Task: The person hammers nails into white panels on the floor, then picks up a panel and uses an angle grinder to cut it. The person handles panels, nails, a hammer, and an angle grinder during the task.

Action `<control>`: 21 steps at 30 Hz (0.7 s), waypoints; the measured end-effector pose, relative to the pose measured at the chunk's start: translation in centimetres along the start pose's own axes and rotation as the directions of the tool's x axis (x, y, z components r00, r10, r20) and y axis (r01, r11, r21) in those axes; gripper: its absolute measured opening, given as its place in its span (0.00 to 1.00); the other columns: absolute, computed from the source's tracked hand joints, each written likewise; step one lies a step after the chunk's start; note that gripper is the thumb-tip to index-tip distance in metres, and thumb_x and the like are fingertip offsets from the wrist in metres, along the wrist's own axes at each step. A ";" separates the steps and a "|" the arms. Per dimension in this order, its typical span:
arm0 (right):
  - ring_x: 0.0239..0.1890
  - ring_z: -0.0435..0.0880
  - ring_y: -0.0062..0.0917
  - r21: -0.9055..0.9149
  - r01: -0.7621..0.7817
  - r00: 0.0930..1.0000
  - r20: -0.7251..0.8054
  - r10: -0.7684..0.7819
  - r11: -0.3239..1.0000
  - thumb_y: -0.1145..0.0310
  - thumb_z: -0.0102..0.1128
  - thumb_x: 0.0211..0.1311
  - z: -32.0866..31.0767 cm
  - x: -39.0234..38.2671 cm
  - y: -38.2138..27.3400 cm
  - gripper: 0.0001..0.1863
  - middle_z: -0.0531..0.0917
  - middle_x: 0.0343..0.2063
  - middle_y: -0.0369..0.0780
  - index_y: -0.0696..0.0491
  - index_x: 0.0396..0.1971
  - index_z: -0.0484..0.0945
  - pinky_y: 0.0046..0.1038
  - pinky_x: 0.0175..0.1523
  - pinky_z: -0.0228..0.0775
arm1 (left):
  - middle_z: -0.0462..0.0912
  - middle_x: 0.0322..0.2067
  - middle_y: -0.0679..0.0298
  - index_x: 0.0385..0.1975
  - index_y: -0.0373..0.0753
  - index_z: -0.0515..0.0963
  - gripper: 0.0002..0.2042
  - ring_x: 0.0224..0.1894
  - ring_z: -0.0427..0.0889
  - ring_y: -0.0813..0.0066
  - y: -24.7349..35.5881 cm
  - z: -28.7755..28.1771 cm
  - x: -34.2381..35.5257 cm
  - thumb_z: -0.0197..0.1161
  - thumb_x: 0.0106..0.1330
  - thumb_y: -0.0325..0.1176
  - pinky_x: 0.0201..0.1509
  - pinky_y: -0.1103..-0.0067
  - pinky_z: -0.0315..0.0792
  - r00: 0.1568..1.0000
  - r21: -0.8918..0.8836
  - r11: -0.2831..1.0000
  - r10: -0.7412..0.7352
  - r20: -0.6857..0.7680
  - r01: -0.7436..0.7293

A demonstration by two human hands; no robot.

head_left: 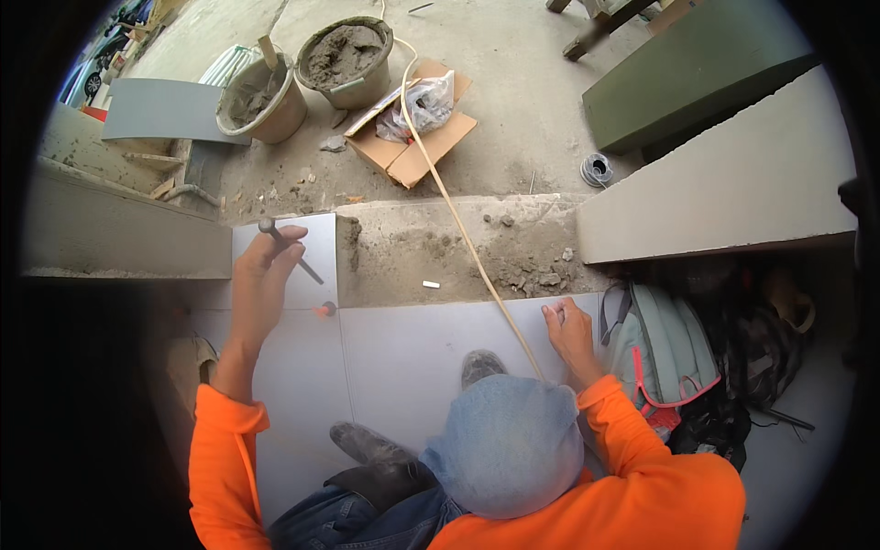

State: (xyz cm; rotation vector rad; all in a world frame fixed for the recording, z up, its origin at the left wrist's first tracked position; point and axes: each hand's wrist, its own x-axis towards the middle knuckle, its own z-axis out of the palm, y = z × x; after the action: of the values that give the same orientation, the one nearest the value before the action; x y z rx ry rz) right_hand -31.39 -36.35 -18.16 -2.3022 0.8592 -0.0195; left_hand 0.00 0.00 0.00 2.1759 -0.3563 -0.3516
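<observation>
Neither of my hands is in view. Below me a co-worker in orange sleeves and a light blue head covering sits low over pale grey boards. The co-worker's left hand grips a dark metal rod with a round head, above a board corner. Beside that corner is a small dark and orange object. The co-worker's right hand is curled at the board's far edge; its contents are unclear. A small white piece lies on the dirty concrete strip.
Beyond are two mortar buckets, a cardboard box with plastic, a long pale hose and a wire spool. Grey walls flank the space. A backpack and dark bags lie right.
</observation>
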 end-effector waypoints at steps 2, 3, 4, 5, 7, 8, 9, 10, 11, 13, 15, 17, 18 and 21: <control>0.35 0.89 0.50 -0.231 -0.034 0.998 -0.063 0.020 0.972 0.55 0.70 0.68 -0.7 -3.8 2.8 0.22 0.89 0.33 0.51 0.61 0.44 0.80 0.45 0.43 0.80 | 0.87 0.43 0.65 0.54 0.33 0.84 0.11 0.47 0.83 0.80 -1.9 1.7 1.1 0.64 0.76 0.28 0.53 0.81 0.76 1.000 -0.137 0.991 0.008 0.022 -0.005; 0.38 0.88 0.53 -0.303 -0.164 0.982 0.040 0.184 0.939 0.54 0.72 0.67 -1.1 -5.6 3.5 0.25 0.89 0.35 0.53 0.63 0.45 0.79 0.46 0.46 0.80 | 0.87 0.42 0.65 0.55 0.34 0.84 0.13 0.46 0.83 0.80 -2.8 2.7 1.5 0.65 0.76 0.30 0.54 0.81 0.76 0.998 -0.224 0.973 0.060 0.018 -0.054; 0.41 0.88 0.55 -0.381 -0.269 0.941 0.092 0.326 0.885 0.54 0.73 0.65 -1.6 -6.7 4.1 0.27 0.88 0.37 0.55 0.64 0.46 0.77 0.48 0.48 0.80 | 0.88 0.42 0.65 0.56 0.33 0.84 0.13 0.46 0.83 0.80 -3.5 3.7 1.8 0.65 0.77 0.30 0.55 0.80 0.77 0.999 -0.267 0.963 0.045 0.030 -0.035; 0.43 0.88 0.58 -0.454 -0.346 0.893 0.110 0.437 0.821 0.53 0.75 0.64 -1.7 -7.3 4.4 0.29 0.88 0.39 0.57 0.65 0.47 0.76 0.49 0.50 0.80 | 0.88 0.41 0.65 0.56 0.34 0.84 0.14 0.46 0.84 0.80 -4.2 4.8 2.0 0.66 0.76 0.32 0.55 0.80 0.77 0.997 -0.298 0.953 0.066 0.045 -0.049; 0.51 0.86 0.58 -0.409 -0.416 0.811 0.236 0.535 0.812 0.51 0.77 0.61 -2.0 -8.6 4.7 0.33 0.86 0.44 0.61 0.67 0.48 0.75 0.48 0.57 0.78 | 0.88 0.42 0.66 0.56 0.34 0.84 0.14 0.46 0.84 0.80 -5.0 6.7 2.4 0.66 0.76 0.33 0.55 0.80 0.78 0.996 -0.323 0.946 0.018 0.088 0.012; 0.52 0.86 0.58 -0.407 -0.417 0.806 0.248 0.538 0.813 0.51 0.76 0.61 -2.0 -9.1 4.8 0.33 0.86 0.45 0.62 0.66 0.49 0.75 0.48 0.58 0.78 | 0.88 0.42 0.66 0.56 0.35 0.84 0.14 0.46 0.84 0.80 -5.3 7.6 2.5 0.67 0.76 0.33 0.55 0.79 0.78 0.993 -0.304 0.952 -0.009 0.121 0.045; 0.53 0.85 0.58 -0.400 -0.422 0.803 0.251 0.540 0.814 0.51 0.76 0.61 -1.6 -9.5 4.9 0.34 0.86 0.46 0.63 0.66 0.49 0.75 0.47 0.59 0.77 | 0.89 0.42 0.66 0.56 0.35 0.85 0.14 0.46 0.84 0.79 -5.3 8.5 2.6 0.67 0.75 0.33 0.55 0.79 0.78 0.989 -0.306 0.951 0.008 0.149 0.039; 0.53 0.85 0.58 -0.384 -0.454 0.814 0.188 0.550 0.804 0.52 0.75 0.62 -1.2 -9.9 5.2 0.32 0.85 0.47 0.63 0.66 0.50 0.75 0.47 0.59 0.77 | 0.89 0.43 0.64 0.56 0.35 0.84 0.14 0.47 0.85 0.78 -5.3 9.4 2.6 0.67 0.75 0.32 0.56 0.78 0.79 0.983 -0.315 0.947 -0.011 0.181 0.069; 0.53 0.85 0.58 -0.359 -0.486 0.824 0.116 0.555 0.797 0.53 0.74 0.63 -0.7 -10.2 5.6 0.31 0.85 0.47 0.63 0.66 0.50 0.75 0.48 0.59 0.77 | 0.89 0.44 0.63 0.56 0.34 0.84 0.13 0.50 0.86 0.76 -5.3 10.0 2.6 0.66 0.76 0.32 0.57 0.77 0.79 0.974 -0.294 0.952 -0.016 0.226 0.084; 0.53 0.85 0.57 -0.307 -0.523 0.829 0.035 0.558 0.795 0.57 0.72 0.64 0.6 -10.7 6.7 0.29 0.85 0.48 0.63 0.66 0.51 0.74 0.48 0.59 0.77 | 0.90 0.45 0.61 0.56 0.34 0.83 0.13 0.51 0.86 0.74 -5.1 11.1 2.3 0.65 0.77 0.32 0.58 0.76 0.79 0.955 -0.287 0.956 0.035 0.296 0.054; 0.54 0.85 0.57 -0.242 -0.530 0.839 -0.013 0.544 0.813 0.60 0.70 0.65 1.8 -10.9 7.7 0.27 0.85 0.48 0.62 0.66 0.52 0.73 0.48 0.60 0.76 | 0.89 0.45 0.61 0.59 0.34 0.81 0.15 0.51 0.86 0.73 -5.2 11.7 1.8 0.62 0.79 0.33 0.59 0.75 0.79 0.944 -0.225 0.974 0.069 0.324 0.006; 0.53 0.86 0.56 0.016 -0.649 0.760 -0.027 0.650 0.760 0.62 0.68 0.66 2.5 -10.6 7.9 0.26 0.85 0.48 0.62 0.66 0.54 0.73 0.48 0.59 0.76 | 0.89 0.46 0.60 0.62 0.35 0.80 0.16 0.52 0.86 0.71 -5.4 12.2 1.4 0.60 0.81 0.34 0.59 0.75 0.79 0.936 -0.210 0.978 0.067 0.346 0.007; 0.51 0.86 0.54 0.115 -0.687 0.718 -0.045 0.694 0.718 0.62 0.68 0.66 2.3 -10.1 7.8 0.27 0.85 0.47 0.61 0.66 0.55 0.73 0.47 0.58 0.76 | 0.89 0.46 0.60 0.63 0.35 0.79 0.16 0.52 0.86 0.71 -5.6 12.5 1.2 0.59 0.81 0.35 0.59 0.75 0.80 0.936 -0.234 0.972 0.054 0.348 0.031; 0.44 0.89 0.46 0.188 -0.448 0.859 -0.180 0.479 0.874 0.59 0.65 0.70 0.9 -7.6 5.6 0.30 0.86 0.42 0.55 0.66 0.61 0.71 0.44 0.54 0.78 | 0.89 0.44 0.60 0.65 0.37 0.78 0.18 0.52 0.87 0.71 -5.9 13.9 1.1 0.56 0.83 0.39 0.58 0.74 0.80 0.935 -0.288 0.957 0.070 0.346 0.035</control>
State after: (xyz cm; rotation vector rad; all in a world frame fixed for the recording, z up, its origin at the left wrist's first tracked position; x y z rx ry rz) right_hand -40.38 -34.47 -20.57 -1.9308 1.4665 -0.1227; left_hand -3.46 -7.11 -12.93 1.8161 -0.4906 -0.7440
